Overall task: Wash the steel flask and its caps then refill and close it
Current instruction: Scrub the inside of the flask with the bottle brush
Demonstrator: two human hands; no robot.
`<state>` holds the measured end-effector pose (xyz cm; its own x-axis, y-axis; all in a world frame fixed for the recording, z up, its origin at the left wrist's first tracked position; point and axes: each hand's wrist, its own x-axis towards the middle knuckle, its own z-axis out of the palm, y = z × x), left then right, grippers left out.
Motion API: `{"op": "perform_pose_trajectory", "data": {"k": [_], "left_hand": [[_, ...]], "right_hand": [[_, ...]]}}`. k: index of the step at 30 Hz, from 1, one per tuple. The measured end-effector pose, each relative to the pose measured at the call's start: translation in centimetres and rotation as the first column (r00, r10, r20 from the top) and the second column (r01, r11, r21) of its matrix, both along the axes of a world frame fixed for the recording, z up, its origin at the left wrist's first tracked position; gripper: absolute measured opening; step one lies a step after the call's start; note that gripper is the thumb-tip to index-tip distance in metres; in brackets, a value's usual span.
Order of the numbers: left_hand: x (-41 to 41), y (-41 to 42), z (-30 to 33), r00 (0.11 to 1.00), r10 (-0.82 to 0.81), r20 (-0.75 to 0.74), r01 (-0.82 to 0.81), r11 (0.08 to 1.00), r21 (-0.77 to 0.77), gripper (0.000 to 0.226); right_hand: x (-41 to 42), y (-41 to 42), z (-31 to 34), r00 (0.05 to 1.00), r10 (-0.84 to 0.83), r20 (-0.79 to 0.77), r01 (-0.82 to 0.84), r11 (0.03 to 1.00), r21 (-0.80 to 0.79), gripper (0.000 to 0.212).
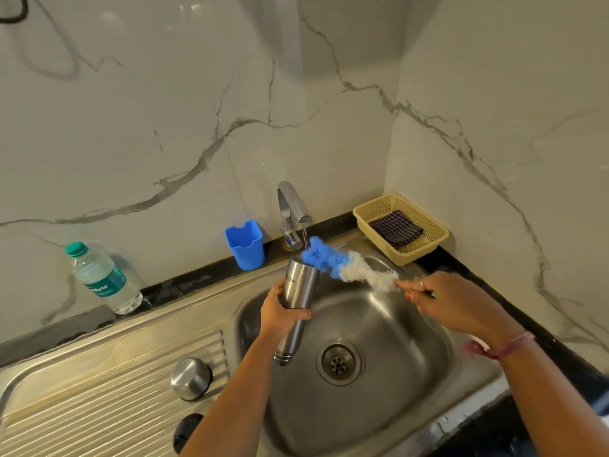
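Just then the left hand (283, 313) gripped the steel flask (297, 303) over the sink (412, 374), mouth tilted toward the back edge; the right hand (438, 296) pinched the bottle brush (346, 263), whose blue tip met that mouth.

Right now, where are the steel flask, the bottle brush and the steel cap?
steel flask (298, 291): head view, upper body.
bottle brush (333, 258): head view, blue bristles.
steel cap (190, 377): head view, domed top.
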<state>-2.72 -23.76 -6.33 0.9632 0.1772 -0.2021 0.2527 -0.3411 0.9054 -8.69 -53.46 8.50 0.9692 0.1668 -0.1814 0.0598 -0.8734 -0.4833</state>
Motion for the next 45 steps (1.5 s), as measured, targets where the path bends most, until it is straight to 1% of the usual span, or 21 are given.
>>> {"op": "perform_pose_trajectory", "data": {"k": [5,9,11,14,17,21,22,24,25,27,29,31,35,38,40,42,45], "left_hand": [[0.0,-1.1,0.2,1.000,-0.014,-0.016,0.014,0.999,-0.031,0.097],[0.0,-0.5,0.1,0.999,0.035,-0.022,-0.036,0.998,-0.056,0.095],[0.1,-0.5,0.3,0.999,0.032,-0.027,-0.034,0.996,-0.081,0.093],[0.1,-1.4,0.9,0.999,0.007,-0.038,-0.015,0.978,-0.210,0.085],[0.2,-2.0,1.3,0.998,0.048,-0.051,-0.063,0.924,-0.376,0.077],[0.4,-1.6,1.2,0.999,0.014,-0.038,-0.030,0.881,-0.472,0.077],[0.5,-1.5,1.1,0.999,0.008,-0.041,-0.028,0.864,-0.502,0.077],[0.7,-1.4,1.2,0.998,0.015,-0.063,-0.050,0.806,-0.589,0.080],[0.7,-1.5,1.2,0.996,0.026,-0.085,-0.075,0.759,-0.647,0.078],[0.9,-1.8,1.3,0.992,0.045,-0.121,-0.122,0.634,-0.764,0.069],[1.1,-1.9,1.2,0.990,0.053,-0.132,-0.140,0.527,-0.838,0.067],[1.5,-2.1,1.1,0.990,0.046,-0.135,-0.140,0.485,-0.864,0.069],[1.6,-2.6,1.3,0.991,0.018,-0.136,-0.127,0.497,-0.859,0.064],[1.1,-3.4,1.2,0.981,0.043,-0.187,-0.185,0.481,-0.857,0.058],[0.9,-4.0,1.0,0.976,0.053,-0.209,-0.210,0.463,-0.861,0.057],[0.7,-4.7,0.6,0.975,0.059,-0.216,-0.219,0.459,-0.861,0.059],[0.8,-5.3,-0.1,0.977,0.075,-0.199,-0.210,0.460,-0.863,0.060]], "right_hand": [[0.8,3.3,0.0,0.994,0.027,0.107,-0.019,0.997,-0.077,0.034],[0.1,1.2,1.4,0.997,0.060,0.058,-0.054,0.993,-0.104,0.034],[0.3,1.2,1.0,0.997,0.021,0.069,-0.015,0.997,-0.082,0.034],[0.5,3.5,-0.8,0.994,-0.016,0.112,0.017,1.000,-0.007,0.033],[-0.4,4.3,-2.3,0.988,-0.021,0.150,0.001,0.992,0.128,0.034],[-1.6,2.2,-4.4,0.993,-0.105,0.056,0.074,0.913,0.401,0.033],[-2.0,1.9,-5.1,0.993,-0.119,0.025,0.096,0.897,0.431,0.033],[-2.8,1.9,-7.1,0.993,-0.115,-0.036,0.119,0.889,0.443,0.033],[-3.2,2.0,-8.2,0.992,-0.108,-0.063,0.125,0.887,0.444,0.033],[-3.9,2.5,-10.2,0.988,-0.107,-0.113,0.148,0.872,0.466,0.032],[-4.4,3.0,-11.3,0.980,-0.131,-0.149,0.189,0.841,0.507,0.029],[-4.6,3.2,-11.8,0.968,-0.173,-0.183,0.246,0.797,0.552,0.027],[-4.4,2.5,-12.0,0.950,-0.208,-0.231,0.307,0.744,0.593,0.029],[-4.8,2.0,-12.1,0.947,-0.215,-0.239,0.318,0.732,0.603,0.034],[-5.4,2.0,-12.1,0.957,-0.183,-0.225,0.285,0.735,0.615,0.034],[-5.8,2.1,-12.0,0.963,-0.141,-0.230,0.257,0.739,0.623,0.032],[-5.8,1.8,-11.9,0.961,-0.133,-0.242,0.258,0.744,0.617,0.026]]}}
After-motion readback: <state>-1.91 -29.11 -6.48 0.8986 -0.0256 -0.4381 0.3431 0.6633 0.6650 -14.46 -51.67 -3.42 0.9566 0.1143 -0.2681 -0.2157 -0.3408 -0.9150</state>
